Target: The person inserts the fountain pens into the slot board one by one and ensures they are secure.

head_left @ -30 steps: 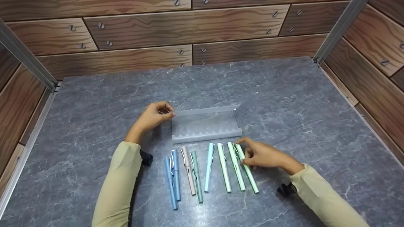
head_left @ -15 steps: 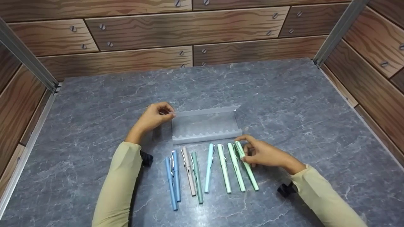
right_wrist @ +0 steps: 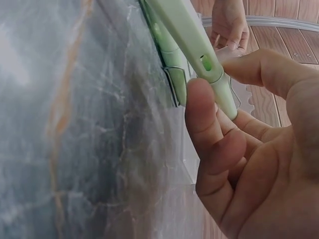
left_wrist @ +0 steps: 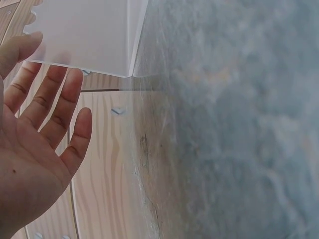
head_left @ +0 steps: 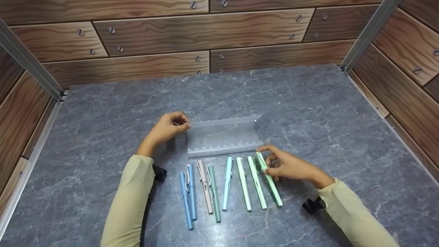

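Observation:
My left hand pinches the left edge of a translucent plastic pen tray with notched walls. In the left wrist view, the thumb lies on one side of the plastic and fingertips show behind it. My right hand holds a light green pen between thumb and fingers. Its upper end is raised off the table, and its lower end lies close to the surface. The right wrist view shows the pen crossing between thumb and fingers, with another green pen beyond.
Left of the held pen lie two pale green pens, a light turquoise pen, a dark green pen, a greyish-pink pen and two blue pens. Wood-patterned walls surround the grey marbled table.
My right hand has lifted the upper end of the rightmost green pen off the table, slightly towards the tray. My left hand stays at the tray's edge.

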Demonstrator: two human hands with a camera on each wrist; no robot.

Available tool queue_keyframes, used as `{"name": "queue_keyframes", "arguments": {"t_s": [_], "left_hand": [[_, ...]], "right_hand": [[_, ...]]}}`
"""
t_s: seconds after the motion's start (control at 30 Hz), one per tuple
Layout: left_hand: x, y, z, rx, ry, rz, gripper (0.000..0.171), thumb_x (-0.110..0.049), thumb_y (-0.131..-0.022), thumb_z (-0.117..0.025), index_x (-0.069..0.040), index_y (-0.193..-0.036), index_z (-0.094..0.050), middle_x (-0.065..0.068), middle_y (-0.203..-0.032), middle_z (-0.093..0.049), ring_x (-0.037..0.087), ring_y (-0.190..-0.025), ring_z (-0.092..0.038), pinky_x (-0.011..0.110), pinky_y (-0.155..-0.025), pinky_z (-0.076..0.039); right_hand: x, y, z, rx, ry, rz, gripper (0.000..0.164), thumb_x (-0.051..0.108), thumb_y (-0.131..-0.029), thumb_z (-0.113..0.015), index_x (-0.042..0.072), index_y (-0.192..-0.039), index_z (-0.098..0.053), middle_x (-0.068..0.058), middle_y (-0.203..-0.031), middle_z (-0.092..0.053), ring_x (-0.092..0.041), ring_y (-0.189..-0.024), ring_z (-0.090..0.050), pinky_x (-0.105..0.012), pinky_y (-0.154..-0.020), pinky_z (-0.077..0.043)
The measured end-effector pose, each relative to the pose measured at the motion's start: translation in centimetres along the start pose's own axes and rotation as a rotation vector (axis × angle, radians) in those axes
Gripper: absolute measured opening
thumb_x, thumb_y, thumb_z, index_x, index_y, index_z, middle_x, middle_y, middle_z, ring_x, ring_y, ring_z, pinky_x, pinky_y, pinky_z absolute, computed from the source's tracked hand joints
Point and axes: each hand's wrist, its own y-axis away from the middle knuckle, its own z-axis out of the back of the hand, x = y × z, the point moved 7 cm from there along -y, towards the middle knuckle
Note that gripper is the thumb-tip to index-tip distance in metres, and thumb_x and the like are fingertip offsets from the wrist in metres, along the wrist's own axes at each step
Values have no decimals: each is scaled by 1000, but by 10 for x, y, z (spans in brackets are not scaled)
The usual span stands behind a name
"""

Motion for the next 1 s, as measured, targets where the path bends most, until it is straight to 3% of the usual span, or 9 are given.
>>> {"name": "queue_keyframes", "arguments": {"t_s": [0.5,1.0], "left_hand": [[0,-1,1,-2,-6,-25,12,-16,-89,-67,-5,-94,-66,0,-88,-64,13,-83,-57,27,-77,-46],[-2,0,2,6,13,-24,14,-15,-88,-69,-3,-95,-66,4,-91,-65,14,-82,-57,26,-74,-47]], "right_hand": [[9,3,6,1,-48,37,63,4,-89,-64,2,-142,-30,-3,-82,-51,-12,-57,-57,-32,-56,-53],[14,5,10,-6,-82,61,65,3,-88,-63,1,-143,-29,-5,-85,-55,-9,-58,-56,-33,-58,-54]]}}
